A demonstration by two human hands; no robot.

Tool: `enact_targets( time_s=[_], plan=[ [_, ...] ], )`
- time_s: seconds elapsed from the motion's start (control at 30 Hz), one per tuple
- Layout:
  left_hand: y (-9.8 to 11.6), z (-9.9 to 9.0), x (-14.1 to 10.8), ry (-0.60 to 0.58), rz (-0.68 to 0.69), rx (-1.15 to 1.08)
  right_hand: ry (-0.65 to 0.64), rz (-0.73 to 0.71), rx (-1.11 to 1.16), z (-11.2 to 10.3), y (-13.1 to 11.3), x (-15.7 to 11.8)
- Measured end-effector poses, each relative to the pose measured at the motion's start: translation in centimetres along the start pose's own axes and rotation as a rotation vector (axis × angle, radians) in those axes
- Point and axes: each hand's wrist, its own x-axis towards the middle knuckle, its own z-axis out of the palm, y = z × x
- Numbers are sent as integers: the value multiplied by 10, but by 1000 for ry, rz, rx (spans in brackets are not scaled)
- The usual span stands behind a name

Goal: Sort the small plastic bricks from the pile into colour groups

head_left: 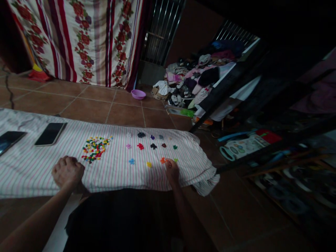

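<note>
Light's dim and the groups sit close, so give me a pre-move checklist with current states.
1. Right hand at the small bright-orange pieces: ok, fingertips there.
2. Orange piece firmly pinched: cannot tell, too small and dark.
3. Right hand well clear of the small lime-green pieces: not ok, crowded against them in this view.
4. Left hand off the multicoloured pile of small pieces: ok, beside it.
5. Dark-screened rectangular phone off the pile: ok, striped fabric cloth shows between.
</note>
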Motion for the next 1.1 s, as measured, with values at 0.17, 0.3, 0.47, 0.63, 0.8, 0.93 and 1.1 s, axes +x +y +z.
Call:
enact_targets(
  time_s=[0.17, 0.3, 0.47, 0.63, 0.8, 0.93, 1.1],
  plan=[
    [-1, 4, 0, 34, -2, 43, -35, 49, 35, 6, 5, -1],
    [-2, 6, 0, 11, -12, 84, -13, 119, 67, 6, 5, -5],
    [-2, 3, 1, -35, -11, 133, -47, 128, 73, 2, 7, -6],
    [1, -1, 2, -90, -24, 187, -51, 133, 6, 4, 9, -4],
    [5, -5, 2, -116, -30, 197, -44, 54, -40, 6, 5, -4],
    [7, -9, 1, -110, -33, 190, -67, 39, -99, 4, 0, -5],
    [7, -12, 2, -128, -21, 158, -58, 44, -62, 2, 0, -5]
  ],
)
